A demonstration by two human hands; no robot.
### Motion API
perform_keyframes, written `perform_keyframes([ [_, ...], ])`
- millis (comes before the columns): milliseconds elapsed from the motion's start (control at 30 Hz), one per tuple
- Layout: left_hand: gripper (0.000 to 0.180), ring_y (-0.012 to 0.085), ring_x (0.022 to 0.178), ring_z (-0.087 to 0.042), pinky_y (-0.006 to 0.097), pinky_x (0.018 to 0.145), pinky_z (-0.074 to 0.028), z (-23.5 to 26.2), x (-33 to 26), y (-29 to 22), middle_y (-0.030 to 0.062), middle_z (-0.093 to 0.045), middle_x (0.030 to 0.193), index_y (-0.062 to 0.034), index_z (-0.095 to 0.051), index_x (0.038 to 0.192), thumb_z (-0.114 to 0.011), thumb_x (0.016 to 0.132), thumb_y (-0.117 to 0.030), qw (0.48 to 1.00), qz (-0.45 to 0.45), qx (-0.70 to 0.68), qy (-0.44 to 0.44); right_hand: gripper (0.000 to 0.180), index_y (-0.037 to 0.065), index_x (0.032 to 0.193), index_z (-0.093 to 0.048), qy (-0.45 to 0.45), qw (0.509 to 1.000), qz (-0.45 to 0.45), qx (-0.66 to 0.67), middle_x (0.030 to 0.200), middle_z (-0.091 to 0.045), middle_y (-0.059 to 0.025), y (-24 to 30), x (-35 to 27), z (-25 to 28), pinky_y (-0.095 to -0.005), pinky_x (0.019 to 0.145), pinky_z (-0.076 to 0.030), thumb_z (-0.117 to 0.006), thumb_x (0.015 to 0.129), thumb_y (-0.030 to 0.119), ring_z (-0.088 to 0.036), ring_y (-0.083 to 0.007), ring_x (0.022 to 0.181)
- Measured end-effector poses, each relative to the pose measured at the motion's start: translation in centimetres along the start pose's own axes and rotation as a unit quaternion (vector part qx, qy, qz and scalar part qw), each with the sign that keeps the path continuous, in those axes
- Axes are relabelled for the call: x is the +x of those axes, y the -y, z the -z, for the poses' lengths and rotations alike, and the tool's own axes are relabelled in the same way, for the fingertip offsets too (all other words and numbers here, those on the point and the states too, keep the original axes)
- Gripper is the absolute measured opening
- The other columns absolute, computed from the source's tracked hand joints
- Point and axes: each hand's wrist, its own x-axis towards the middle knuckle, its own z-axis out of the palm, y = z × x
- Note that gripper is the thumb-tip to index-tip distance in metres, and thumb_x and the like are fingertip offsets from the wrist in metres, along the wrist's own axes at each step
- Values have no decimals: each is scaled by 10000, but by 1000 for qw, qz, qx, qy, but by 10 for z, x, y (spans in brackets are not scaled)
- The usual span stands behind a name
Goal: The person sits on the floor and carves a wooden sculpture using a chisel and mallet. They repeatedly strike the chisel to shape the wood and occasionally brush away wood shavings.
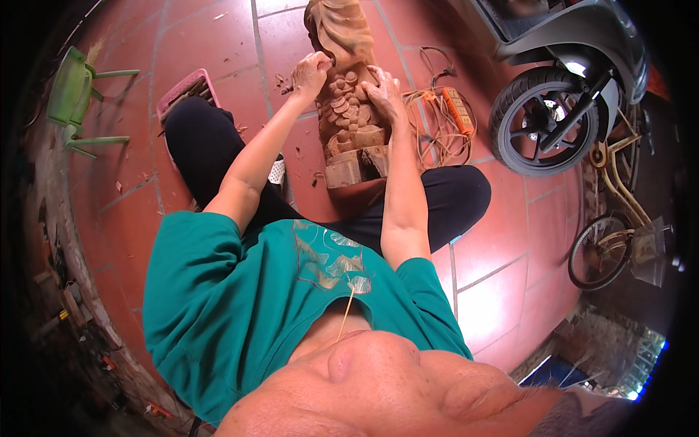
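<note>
Lying lengthwise on the red tiled floor (218, 51) between the seated person's spread legs is a long wooden carving (348, 109), its near end cut into block shapes and its middle covered in rounded scale-like relief. The left hand (312, 73) is laid on the left flank of the carving with the fingers curled; whether something small is pinched in that grip cannot be told. The right hand (384, 93) is spread flat on the right flank, its grip released and nothing held, so that the piece seems to be steadied from that side. The step in hand is judged to be fine work on the relief at mid-length, the wood being braced from both sides while the surface is felt or cleaned. Wood chips (284, 81) are scattered on the tiles just left of the carving. For the next move, a firm brace by the right hand would be called for, and short, controlled strokes by the left along the scales, so that no raised edge is chipped. Just right of the carving an orange power strip (459, 111) lies in a tangle of cord; a pink basket (186, 91) stands at the far left knee, well apart from the hands.
</note>
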Motion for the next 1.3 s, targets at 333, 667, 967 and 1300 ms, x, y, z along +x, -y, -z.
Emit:
perform_keyframes([
  [333,170,234,732,-682,387,677,-511,14,-13,12,105,-701,772,-74,-719,875,-743,829,-236,985,126,82,88,586,178,1355,-559,-14,1000,11,4,1360,-572,-112,-5,0,3,-507,1079,-359,-651,803,351,-479,-379,1252],
  [667,212,143,688,-639,327,659,-499,14,-6,7,36,-693,734,-115,-749,927,-760,822,-299,985,149,-85,21,584,191,1350,-557,6,1000,-12,10,1384,-549,-112,-1,2,1,-535,1081,-337,-645,793,343,-453,-379,1280],
  [967,218,141,659,-617,327,622,-481,-4,-24,14,26,-674,714,-91,-713,919,-744,845,-294,991,120,-66,-5,573,199,1347,-559,0,1000,-6,6,1373,-556,-110,0,0,2,-542,1071,-343,-653,798,332,-464,-362,1264],
  [1300,137,164,682,-601,331,646,-485,-2,-13,17,53,-656,764,-63,-707,867,-750,814,-183,994,65,-84,-15,553,159,1330,-564,-13,1000,5,17,1349,-575,-114,7,-2,3,-482,1073,-365,-657,796,267,-471,-361,1251],
])
